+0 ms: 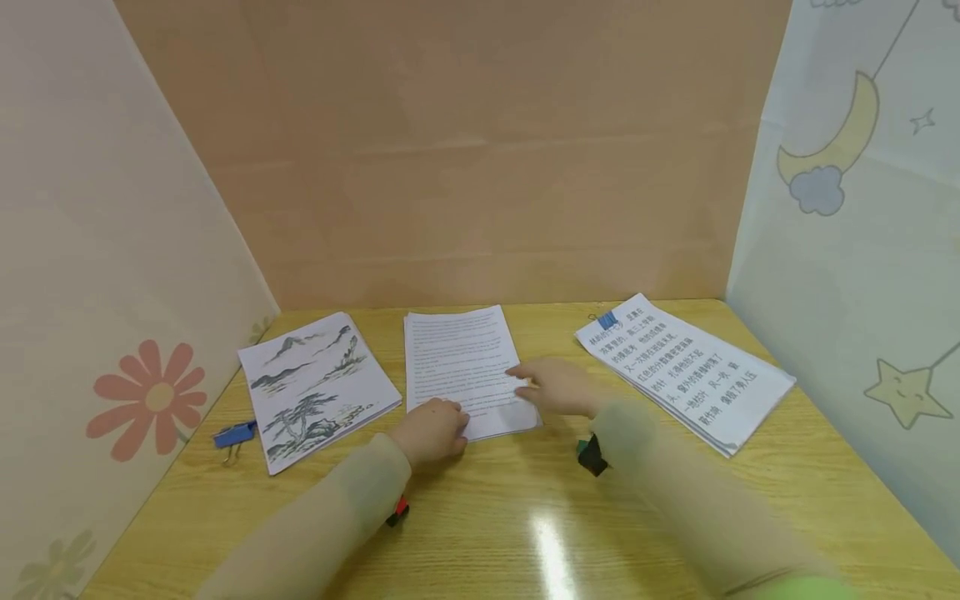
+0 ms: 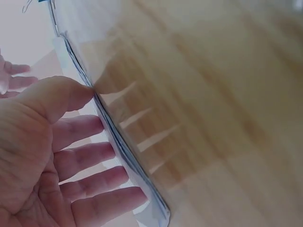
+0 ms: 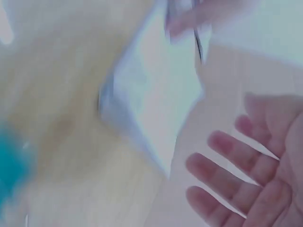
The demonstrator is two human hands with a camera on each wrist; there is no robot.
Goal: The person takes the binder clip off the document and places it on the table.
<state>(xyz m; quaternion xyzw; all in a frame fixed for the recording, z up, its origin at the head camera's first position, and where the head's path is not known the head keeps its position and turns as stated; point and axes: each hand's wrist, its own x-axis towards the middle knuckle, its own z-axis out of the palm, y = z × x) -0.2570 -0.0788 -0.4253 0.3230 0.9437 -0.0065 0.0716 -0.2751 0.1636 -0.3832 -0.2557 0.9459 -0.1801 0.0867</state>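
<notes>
In the head view, a stack of paper [image 1: 454, 354] printed with lines of small text lies at the middle of the table. My left hand [image 1: 431, 431] is at its lower left corner. The left wrist view shows the left hand [image 2: 52, 151] with extended fingers at the stack's edge [image 2: 124, 147], the thumb touching that edge. My right hand [image 1: 558, 385] is over the stack's right side, its fingers pointing left. In the right wrist view, the right hand [image 3: 251, 165] has loosely extended fingers, apart from the blurred white paper [image 3: 158, 94]; nothing is in its palm.
Left lies a stack with a landscape painting [image 1: 318, 375], a blue binder clip [image 1: 235, 434] beside it. Right is a stack of large Chinese text [image 1: 682, 375] bearing a blue clip [image 1: 607, 320]. A red-and-black clip [image 1: 398, 511] and a green-and-black clip [image 1: 592, 456] lie nearer.
</notes>
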